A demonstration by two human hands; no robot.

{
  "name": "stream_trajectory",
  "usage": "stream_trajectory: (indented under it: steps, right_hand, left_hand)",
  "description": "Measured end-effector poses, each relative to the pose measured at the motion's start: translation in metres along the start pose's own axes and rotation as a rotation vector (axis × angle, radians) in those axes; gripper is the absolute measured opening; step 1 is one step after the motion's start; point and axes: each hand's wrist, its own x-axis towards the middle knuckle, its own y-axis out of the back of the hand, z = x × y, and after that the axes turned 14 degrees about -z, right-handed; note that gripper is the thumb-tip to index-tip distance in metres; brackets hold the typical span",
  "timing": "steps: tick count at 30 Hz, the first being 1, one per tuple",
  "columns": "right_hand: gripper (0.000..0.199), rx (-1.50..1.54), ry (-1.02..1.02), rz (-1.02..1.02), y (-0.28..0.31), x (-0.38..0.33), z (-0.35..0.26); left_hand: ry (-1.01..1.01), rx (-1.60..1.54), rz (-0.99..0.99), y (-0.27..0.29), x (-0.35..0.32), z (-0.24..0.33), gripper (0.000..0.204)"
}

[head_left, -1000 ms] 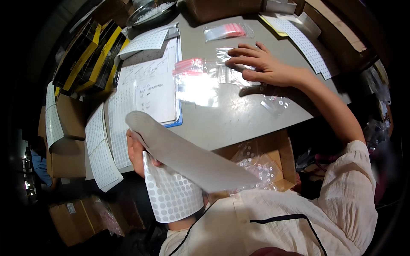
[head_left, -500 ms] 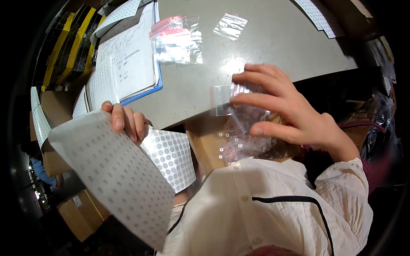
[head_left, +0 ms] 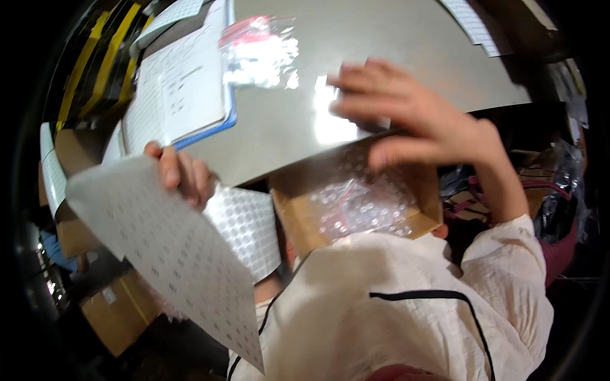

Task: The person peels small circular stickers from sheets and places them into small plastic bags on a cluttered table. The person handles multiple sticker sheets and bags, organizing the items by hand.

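My left hand (head_left: 181, 174) grips the upper edge of a large pale sheet (head_left: 171, 247) with rows of small printed marks. Behind it, by the same hand, hangs a silvery sheet of round stickers (head_left: 244, 225). My right hand (head_left: 419, 114), blurred by motion, reaches over the table's near edge with its fingers apart. Beneath its fingertips lies a bright, shiny patch (head_left: 333, 114); blur hides whether it is a bag or glare. Below, a cardboard box (head_left: 295, 222) against my body holds several clear plastic bags (head_left: 365, 206) with small white round spots.
On the grey table (head_left: 406, 38), red-edged zip bags (head_left: 260, 57) lie beside a blue folder (head_left: 213, 130) with papers. Black-and-yellow boxes (head_left: 95, 63) stand at far left. A cardboard box (head_left: 117, 311) sits lower left, and clear plastic (head_left: 559, 171) hangs at right.
My right hand has moved up and away from the box, onto the table edge. The clear bag under it now lies in the box. The single bag farther back has left its spot.
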Motion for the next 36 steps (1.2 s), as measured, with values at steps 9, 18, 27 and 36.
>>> stream_trajectory:
  steps: [9, 18, 27, 36]
  right_hand:
    - [0.035, -0.078, -0.428, 0.444, 0.048, -0.066, 0.052]
    - [0.024, -0.851, -0.783, 0.288, 0.102, -0.098, 0.167]
    - [0.028, -0.267, -0.676, 0.444, 0.137, -0.085, 0.18]
    - [0.052, -0.497, -0.542, 0.168, 0.066, 0.097, 0.178]
  left_hand:
    - [-0.105, -0.062, 0.005, 0.016, -0.015, -0.007, 0.056]
    - [-0.234, -0.071, 0.094, 0.021, -0.036, -0.024, 0.085]
    - [-0.136, -0.07, 0.042, 0.016, -0.016, -0.021, 0.058]
    - [0.007, 0.35, 1.137, -0.058, 0.04, -0.037, 0.024]
